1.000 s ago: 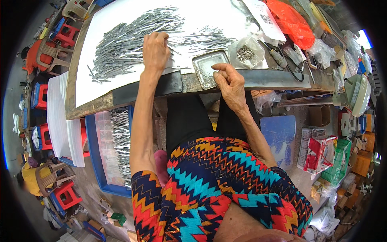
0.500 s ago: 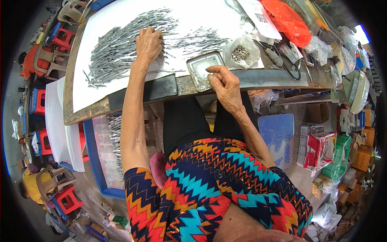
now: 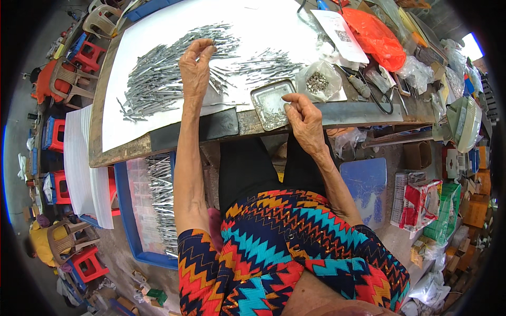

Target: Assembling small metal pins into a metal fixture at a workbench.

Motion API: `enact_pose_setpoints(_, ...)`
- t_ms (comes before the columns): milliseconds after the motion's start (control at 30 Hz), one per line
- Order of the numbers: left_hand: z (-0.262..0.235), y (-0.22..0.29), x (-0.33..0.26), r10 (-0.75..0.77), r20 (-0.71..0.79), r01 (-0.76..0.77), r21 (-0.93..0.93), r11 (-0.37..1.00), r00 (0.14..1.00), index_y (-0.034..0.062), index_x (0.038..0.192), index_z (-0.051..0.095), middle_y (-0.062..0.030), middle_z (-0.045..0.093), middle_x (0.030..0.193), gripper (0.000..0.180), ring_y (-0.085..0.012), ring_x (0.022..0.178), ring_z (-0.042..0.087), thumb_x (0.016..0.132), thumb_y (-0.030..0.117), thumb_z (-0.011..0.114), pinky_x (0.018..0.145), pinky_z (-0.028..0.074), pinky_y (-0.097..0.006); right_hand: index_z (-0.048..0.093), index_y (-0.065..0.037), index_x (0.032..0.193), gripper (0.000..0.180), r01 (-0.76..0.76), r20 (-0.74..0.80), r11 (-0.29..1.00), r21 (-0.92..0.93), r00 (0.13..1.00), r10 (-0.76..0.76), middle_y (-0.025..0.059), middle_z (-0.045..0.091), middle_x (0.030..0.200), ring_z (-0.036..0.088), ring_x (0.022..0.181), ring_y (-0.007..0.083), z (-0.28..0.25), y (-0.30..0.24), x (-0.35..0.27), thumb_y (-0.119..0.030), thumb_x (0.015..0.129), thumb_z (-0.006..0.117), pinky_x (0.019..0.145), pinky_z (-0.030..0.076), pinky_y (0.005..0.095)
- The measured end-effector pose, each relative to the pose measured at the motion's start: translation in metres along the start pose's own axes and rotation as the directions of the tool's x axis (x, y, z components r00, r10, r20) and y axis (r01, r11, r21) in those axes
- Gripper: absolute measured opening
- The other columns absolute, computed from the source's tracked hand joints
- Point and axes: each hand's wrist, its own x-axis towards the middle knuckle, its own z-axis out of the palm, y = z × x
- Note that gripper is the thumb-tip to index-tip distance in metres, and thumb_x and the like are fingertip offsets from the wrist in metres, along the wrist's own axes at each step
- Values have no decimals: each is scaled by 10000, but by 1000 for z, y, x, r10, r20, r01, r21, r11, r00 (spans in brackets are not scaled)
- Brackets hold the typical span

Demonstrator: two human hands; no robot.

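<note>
The left hand [image 3: 196, 71] was stretched out over the large heap of thin grey metal rods [image 3: 158, 79] on the white sheet [image 3: 113, 121]. Its thumb and fingertips were pressed together in a pinch above the heap; whether a rod was held between them could not be told. The right hand [image 3: 304, 120] rested at the near edge of the bench, fingers loosely curled and its thumb and forefinger close together, just beside the shallow metal tray [image 3: 271, 102], which held small pieces. No part could be made out between those fingers.

Just beyond the right hand lay a smaller cluster of rods [image 3: 269, 64], apart from the main heap, and beside it a clear bag of small metal parts [image 3: 318, 81]. Below the left forearm a blue bin [image 3: 124, 210] held further rods.

Judgement: the work appeared well short of completion. The main heap remained much larger than the smaller cluster.
</note>
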Motion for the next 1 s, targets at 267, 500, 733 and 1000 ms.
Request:
enact_pose_setpoints(267,13,38,-40,-52,-40,27,-471,882,998,-5,967,591,-57,617,770,173,-108,696,564,823,90,581,619,429,-204,549,16,833,101,262,65,893,-366,964,-256,174,558,751,549,695,318,-5,-1,11,-15,743,516,642,420,384)
enact_pose_setpoints(500,26,52,-89,-214,89,210,-729,652,973,-2,995,564,-65,580,770,177,-101,618,476,834,70,558,542,370,-202,545,17,815,96,313,150,851,-422,950,-275,162,553,761,540,740,322,-6,12,21,-17,733,506,672,420,397)
enact_pose_setpoints(733,30,65,-118,-330,143,323,-734,597,933,-22,961,566,-46,574,720,168,-59,571,440,837,90,557,538,367,-173,528,1,775,53,487,320,741,-462,871,-373,143,502,708,513,719,320,2,17,28,-18,727,542,630,406,397)
enact_pose_setpoints(1000,27,64,-127,-372,95,347,-623,701,923,-9,956,575,-35,581,728,179,-55,564,434,822,111,579,509,326,-174,492,-21,784,85,592,449,631,-501,801,-395,125,485,734,502,741,304,1,20,35,-19,727,555,640,411,388)
